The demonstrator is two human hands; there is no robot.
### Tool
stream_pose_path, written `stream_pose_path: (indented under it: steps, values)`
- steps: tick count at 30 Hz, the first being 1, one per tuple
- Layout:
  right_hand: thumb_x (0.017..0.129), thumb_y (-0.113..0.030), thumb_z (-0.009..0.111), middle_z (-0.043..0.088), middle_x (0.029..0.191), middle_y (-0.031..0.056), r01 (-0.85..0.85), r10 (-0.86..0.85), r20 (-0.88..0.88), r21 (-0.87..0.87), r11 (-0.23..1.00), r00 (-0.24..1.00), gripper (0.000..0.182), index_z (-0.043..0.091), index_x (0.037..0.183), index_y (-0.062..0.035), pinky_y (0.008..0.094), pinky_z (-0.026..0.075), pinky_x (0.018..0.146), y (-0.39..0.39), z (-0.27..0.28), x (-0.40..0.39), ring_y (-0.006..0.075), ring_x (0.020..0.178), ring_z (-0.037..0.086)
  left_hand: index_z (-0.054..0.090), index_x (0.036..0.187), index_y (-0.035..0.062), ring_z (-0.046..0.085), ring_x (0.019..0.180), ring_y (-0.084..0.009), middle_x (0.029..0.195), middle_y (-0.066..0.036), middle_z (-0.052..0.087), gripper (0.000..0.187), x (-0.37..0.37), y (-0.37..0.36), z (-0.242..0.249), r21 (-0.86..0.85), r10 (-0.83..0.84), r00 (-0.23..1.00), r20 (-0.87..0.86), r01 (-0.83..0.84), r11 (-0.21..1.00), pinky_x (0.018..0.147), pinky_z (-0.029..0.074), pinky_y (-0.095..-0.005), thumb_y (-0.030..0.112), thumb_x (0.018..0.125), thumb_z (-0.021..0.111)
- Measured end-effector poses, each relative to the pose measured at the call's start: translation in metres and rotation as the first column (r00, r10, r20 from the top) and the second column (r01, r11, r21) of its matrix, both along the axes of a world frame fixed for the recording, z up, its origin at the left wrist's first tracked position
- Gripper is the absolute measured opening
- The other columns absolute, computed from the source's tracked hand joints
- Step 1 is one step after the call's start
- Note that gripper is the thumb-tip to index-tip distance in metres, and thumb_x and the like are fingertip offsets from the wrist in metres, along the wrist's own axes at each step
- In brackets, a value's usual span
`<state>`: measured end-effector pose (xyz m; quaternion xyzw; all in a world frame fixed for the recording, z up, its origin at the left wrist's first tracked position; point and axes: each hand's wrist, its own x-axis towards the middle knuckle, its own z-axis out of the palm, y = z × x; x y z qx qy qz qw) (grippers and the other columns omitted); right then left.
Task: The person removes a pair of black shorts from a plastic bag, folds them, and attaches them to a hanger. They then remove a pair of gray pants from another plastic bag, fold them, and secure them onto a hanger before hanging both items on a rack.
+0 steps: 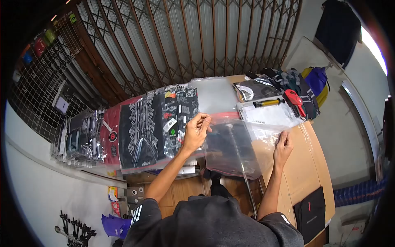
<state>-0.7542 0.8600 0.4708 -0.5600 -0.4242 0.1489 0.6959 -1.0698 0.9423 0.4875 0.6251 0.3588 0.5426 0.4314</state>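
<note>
A large clear plastic bag (230, 150) with a red strip along its edge is stretched out in front of my body. My left hand (196, 131) pinches its upper left part between thumb and fingers. At the opposite end, my right hand (283, 147) has its fingers closed on the bag's right edge. Through the film, a dark shape and part of the cardboard show. Just left of my left hand lies a packaged black patterned cloth (177, 111) with tags. Behind the held bag rests a stack of clear bags (216, 92).
Packaged garments (142, 127) line the left side. A cardboard surface (304, 152) on the right bears a folded black garment (310, 212). Farther back are white papers (263, 115), a yellow-black cutter (268, 103) and a red tool (294, 103). A folding metal gate (197, 37) stands behind.
</note>
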Motion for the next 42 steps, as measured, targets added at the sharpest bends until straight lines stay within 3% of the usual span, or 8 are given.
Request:
stream_pose_path:
  steps: [5, 13, 16, 20, 26, 33, 38, 42]
  values:
    - [0.108, -0.026, 0.054, 0.043, 0.064, -0.0047, -0.057, 0.056, 0.109, 0.005, 0.998, 0.992, 0.039, 0.05, 0.074, -0.0061, 0.0243, 0.031, 0.053, 0.114, 0.008, 0.021, 0.0047, 0.059, 0.038, 0.066, 0.101, -0.0004, 0.061, 0.077, -0.0078, 0.09, -0.005, 0.074, 0.022, 0.002, 0.103, 0.011, 0.041, 0.038, 0.992, -0.117, -0.034, 0.999, 0.072, 0.049, -0.0232, 0.021, 0.103, 0.061]
    - [0.105, -0.027, 0.058, 0.043, 0.062, -0.0007, -0.137, 0.136, 0.268, -0.013, 0.99, 0.954, 0.042, 0.052, 0.074, 0.0, 0.0293, 0.033, 0.054, 0.315, -0.003, 0.033, 0.008, 0.06, 0.039, 0.066, 0.107, 0.0032, 0.059, 0.062, -0.0028, 0.098, -0.007, 0.075, 0.023, -0.012, 0.26, 0.024, -0.281, 0.007, 0.987, -0.16, -0.052, 0.958, 0.051, 0.041, -0.0192, 0.025, 0.104, 0.06]
    - [0.102, -0.026, 0.063, 0.065, 0.084, 0.0114, -0.075, 0.082, 0.121, -0.06, 0.995, 0.989, 0.031, 0.066, 0.105, 0.0044, 0.0298, 0.048, 0.071, 0.37, -0.009, 0.02, 0.0144, 0.077, 0.059, 0.064, 0.11, 0.0025, 0.073, 0.084, -0.0161, 0.108, -0.013, 0.073, 0.024, -0.015, 0.311, 0.02, -0.393, 0.052, 0.983, -0.177, -0.119, 0.912, 0.058, 0.053, -0.0213, 0.025, 0.105, 0.058]
    - [0.099, -0.021, 0.063, 0.057, 0.135, 0.0244, 0.057, -0.072, 0.242, 0.068, 0.996, 0.968, 0.045, 0.053, 0.134, 0.0049, 0.0437, 0.041, 0.107, 0.369, -0.003, -0.02, 0.0378, 0.126, 0.054, 0.063, 0.111, -0.0011, 0.074, 0.095, -0.024, 0.111, -0.015, 0.07, 0.026, -0.017, 0.375, -0.009, -0.461, 0.117, 0.983, -0.14, -0.17, 0.871, 0.071, 0.061, -0.0272, 0.024, 0.105, 0.058]
    - [0.096, -0.018, 0.067, 0.057, 0.133, 0.0293, -0.26, 0.314, 0.322, -0.199, 0.945, 0.893, 0.048, 0.052, 0.134, 0.0059, 0.0508, 0.038, 0.11, 0.333, -0.101, -0.08, 0.0453, 0.126, 0.053, 0.061, 0.119, -0.0037, 0.072, 0.101, -0.0282, 0.117, -0.018, 0.066, 0.025, -0.024, 0.445, -0.075, -0.593, 0.201, 0.966, -0.164, -0.259, 0.762, 0.084, 0.064, -0.034, 0.016, 0.104, 0.058]
    - [0.096, -0.015, 0.066, 0.057, 0.137, 0.0259, -0.332, 0.441, 0.285, -0.358, 0.873, 0.851, 0.042, 0.054, 0.134, -0.0023, 0.0541, 0.036, 0.112, 0.285, -0.162, -0.114, 0.0495, 0.133, 0.047, 0.065, 0.113, -0.0017, 0.074, 0.086, -0.0252, 0.103, -0.015, 0.071, 0.017, -0.051, 0.501, -0.163, -0.634, 0.312, 0.922, -0.228, -0.384, 0.671, 0.07, 0.066, -0.0349, 0.007, 0.102, 0.056]
    - [0.098, -0.009, 0.061, 0.062, 0.131, 0.0269, -0.413, 0.45, 0.049, -0.32, 0.853, 0.892, 0.031, 0.059, 0.128, 0.0013, 0.0474, 0.039, 0.111, 0.285, -0.171, -0.115, 0.0455, 0.13, 0.053, 0.059, 0.13, -0.0024, 0.062, 0.121, -0.038, 0.124, -0.023, 0.066, 0.059, -0.053, 0.503, -0.182, -0.045, 0.465, 0.55, -0.694, -0.677, 0.734, 0.109, 0.045, -0.0408, 0.038, 0.088, 0.072]
    - [0.101, -0.009, 0.055, 0.064, 0.129, 0.0253, -0.365, 0.369, -0.035, -0.256, 0.895, 0.929, 0.03, 0.059, 0.128, 0.0041, 0.0422, 0.043, 0.108, 0.291, -0.145, -0.102, 0.0401, 0.126, 0.059, 0.05, 0.14, -0.0047, 0.046, 0.137, -0.0404, 0.144, -0.027, 0.051, 0.066, -0.01, 0.442, -0.124, 0.121, 0.201, 0.51, -0.836, -0.184, 0.975, 0.117, 0.035, -0.044, 0.035, 0.091, 0.07]
